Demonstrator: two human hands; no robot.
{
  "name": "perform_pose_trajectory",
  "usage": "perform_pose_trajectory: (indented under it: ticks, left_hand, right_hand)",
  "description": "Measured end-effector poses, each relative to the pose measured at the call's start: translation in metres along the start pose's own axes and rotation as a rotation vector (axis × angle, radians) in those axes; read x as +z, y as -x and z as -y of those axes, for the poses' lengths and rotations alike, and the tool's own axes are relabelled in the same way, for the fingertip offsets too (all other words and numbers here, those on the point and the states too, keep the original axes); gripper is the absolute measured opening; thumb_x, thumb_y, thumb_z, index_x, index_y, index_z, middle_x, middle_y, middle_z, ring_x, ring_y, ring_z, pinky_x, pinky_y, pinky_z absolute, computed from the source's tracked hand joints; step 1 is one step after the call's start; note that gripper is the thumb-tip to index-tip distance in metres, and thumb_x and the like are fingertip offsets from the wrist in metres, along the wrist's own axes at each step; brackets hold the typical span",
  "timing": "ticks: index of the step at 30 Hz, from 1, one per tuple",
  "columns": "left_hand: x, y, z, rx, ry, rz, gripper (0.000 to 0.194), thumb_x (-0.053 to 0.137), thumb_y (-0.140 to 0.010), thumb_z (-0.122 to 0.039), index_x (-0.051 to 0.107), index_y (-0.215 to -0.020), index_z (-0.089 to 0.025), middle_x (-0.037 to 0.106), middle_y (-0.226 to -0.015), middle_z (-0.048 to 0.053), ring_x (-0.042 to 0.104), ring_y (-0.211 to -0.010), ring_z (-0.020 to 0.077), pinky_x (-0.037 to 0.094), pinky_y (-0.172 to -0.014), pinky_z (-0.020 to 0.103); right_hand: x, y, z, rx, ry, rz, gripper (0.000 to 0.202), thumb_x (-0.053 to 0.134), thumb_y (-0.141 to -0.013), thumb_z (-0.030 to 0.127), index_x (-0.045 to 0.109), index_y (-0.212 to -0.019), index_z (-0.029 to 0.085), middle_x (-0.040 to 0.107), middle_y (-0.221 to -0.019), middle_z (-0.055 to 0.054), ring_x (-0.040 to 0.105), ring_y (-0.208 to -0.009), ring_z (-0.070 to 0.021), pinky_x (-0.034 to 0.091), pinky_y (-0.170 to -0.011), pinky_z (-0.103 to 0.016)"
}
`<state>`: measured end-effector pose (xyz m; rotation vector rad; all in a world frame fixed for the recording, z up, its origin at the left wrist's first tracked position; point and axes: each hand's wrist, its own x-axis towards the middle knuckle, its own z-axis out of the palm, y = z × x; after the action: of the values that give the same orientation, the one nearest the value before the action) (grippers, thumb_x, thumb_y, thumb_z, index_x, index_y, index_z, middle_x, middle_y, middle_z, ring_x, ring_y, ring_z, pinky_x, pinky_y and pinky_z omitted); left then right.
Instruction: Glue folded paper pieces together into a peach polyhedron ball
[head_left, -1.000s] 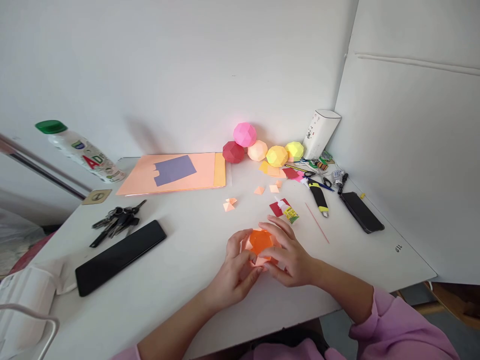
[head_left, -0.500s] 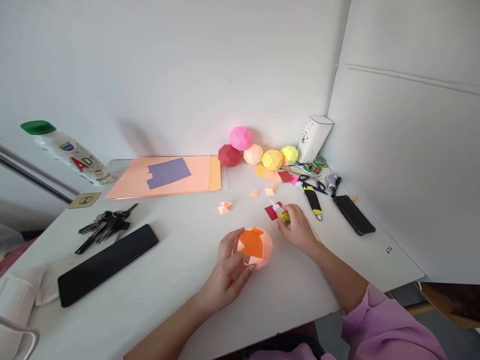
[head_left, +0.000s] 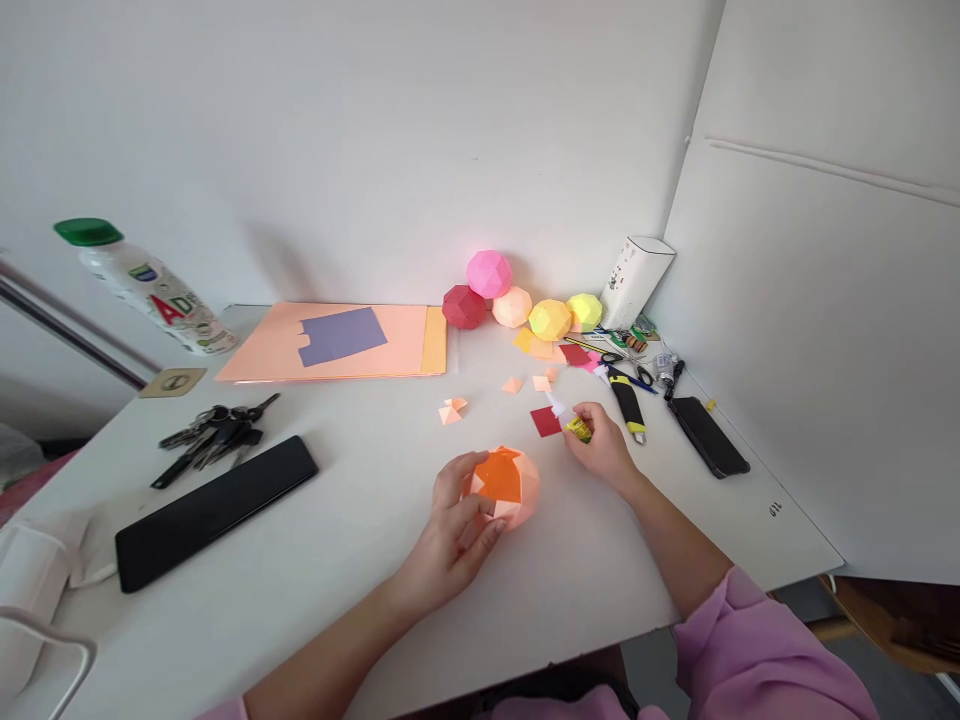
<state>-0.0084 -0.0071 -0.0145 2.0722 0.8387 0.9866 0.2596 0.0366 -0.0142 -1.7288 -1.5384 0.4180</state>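
My left hand (head_left: 455, 530) holds a peach faceted paper ball (head_left: 528, 490) by its left side. The ball has a wide opening on top, and its orange inside shows. In my right hand (head_left: 602, 446) is a small yellow glue bottle (head_left: 578, 428) with a white nozzle, tilted up and to the left. Beside that nozzle a dark red paper square (head_left: 545, 422) lies on the table. Small folded peach paper pieces (head_left: 451, 411) sit beyond the ball, with another peach piece (head_left: 512, 385) farther right.
Finished paper balls (head_left: 489, 275) are stacked against the wall. Peach sheets (head_left: 337, 365) bear a purple paper (head_left: 343, 336). A utility knife (head_left: 627, 403) and black case (head_left: 708, 436) lie right; keys (head_left: 217, 435), a phone (head_left: 217, 513) and a white bottle (head_left: 154, 290) are left.
The glue bottle in my right hand has moved slightly right, away from the red square, which shows more fully. My left hand keeps its hold on the ball. The view has shifted a little.
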Motion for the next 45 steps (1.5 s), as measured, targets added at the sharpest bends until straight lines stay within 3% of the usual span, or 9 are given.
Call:
perform_pose_trajectory:
  ticks: [5,6,9,12,15,18,31,45]
  left_hand:
    - [0.001,0.000,0.001,0.026,-0.032,-0.005,0.010,0.048,-0.091,-0.020,0.053,-0.082,-0.021,0.033,-0.139,0.009,0.027,-0.132,0.0299,0.040,-0.101,0.052]
    - [0.001,0.000,0.000,0.034,-0.045,-0.004,0.009,0.049,-0.090,-0.019,0.053,-0.082,-0.021,0.034,-0.139,0.009,0.026,-0.132,0.0302,0.038,-0.102,0.053]
    - [0.002,0.000,-0.001,0.051,-0.066,-0.008,0.009,0.050,-0.089,-0.016,0.052,-0.081,-0.021,0.036,-0.138,0.009,0.024,-0.133,0.0309,0.035,-0.103,0.056]
    - [0.003,0.000,-0.002,0.057,-0.057,-0.035,0.009,0.051,-0.088,-0.015,0.051,-0.080,-0.020,0.036,-0.137,0.009,0.024,-0.132,0.0307,0.035,-0.103,0.055]
    - [0.004,0.000,-0.004,0.064,-0.053,-0.057,0.010,0.051,-0.087,-0.013,0.050,-0.080,-0.020,0.037,-0.137,0.009,0.025,-0.132,0.0304,0.036,-0.104,0.055]
    - [0.004,0.000,-0.007,0.074,-0.062,-0.085,0.011,0.052,-0.087,-0.013,0.050,-0.079,-0.020,0.039,-0.135,0.010,0.027,-0.131,0.0304,0.037,-0.103,0.054]
    - [0.004,0.002,-0.015,0.132,-0.114,-0.142,0.009,0.057,-0.085,-0.011,0.054,-0.081,-0.019,0.055,-0.115,0.010,0.037,-0.126,0.0299,0.042,-0.097,0.050]
    - [0.003,0.001,-0.017,0.153,-0.121,-0.148,0.011,0.058,-0.083,-0.008,0.055,-0.083,-0.019,0.058,-0.110,0.009,0.038,-0.124,0.0296,0.042,-0.097,0.050]
  right_hand:
    - [-0.014,0.004,0.019,0.012,-0.248,0.000,0.027,0.056,-0.081,0.036,0.049,-0.104,0.024,0.060,-0.100,-0.005,0.057,-0.068,-0.0142,0.049,-0.061,-0.030]
    - [-0.017,0.007,0.025,0.010,-0.416,0.019,0.029,0.060,-0.079,0.034,0.051,-0.104,0.025,0.060,-0.103,-0.006,0.057,-0.068,-0.0141,0.048,-0.060,-0.030]
    - [-0.026,0.021,0.044,-0.018,-0.752,0.090,0.035,0.071,-0.072,0.028,0.054,-0.103,0.028,0.060,-0.112,-0.007,0.059,-0.081,-0.0179,0.047,-0.061,-0.029]
    - [-0.032,0.038,0.061,-0.140,-0.818,0.157,0.035,0.074,-0.073,0.031,0.057,-0.104,0.026,0.062,-0.106,-0.009,0.059,-0.088,-0.0224,0.048,-0.061,-0.031]
    - [-0.034,0.054,0.076,-0.376,-0.753,0.113,0.030,0.072,-0.076,0.031,0.059,-0.103,0.024,0.062,-0.099,-0.008,0.059,-0.091,-0.0227,0.050,-0.071,-0.036]
    - [-0.031,0.064,0.087,-0.496,-0.710,0.125,0.026,0.066,-0.081,0.028,0.057,-0.105,0.023,0.063,-0.094,-0.008,0.060,-0.085,-0.0208,0.052,-0.068,-0.035]
    - [-0.023,0.074,0.089,-0.614,-0.616,0.171,0.034,0.065,-0.083,0.029,0.052,-0.113,0.019,0.061,-0.095,-0.010,0.062,-0.086,-0.0191,0.056,-0.069,-0.032]
    - [-0.026,0.074,0.086,-0.730,-0.455,0.127,0.048,0.070,-0.079,0.040,0.052,-0.115,0.014,0.066,-0.094,-0.013,0.068,-0.080,-0.0213,0.060,-0.063,-0.030]
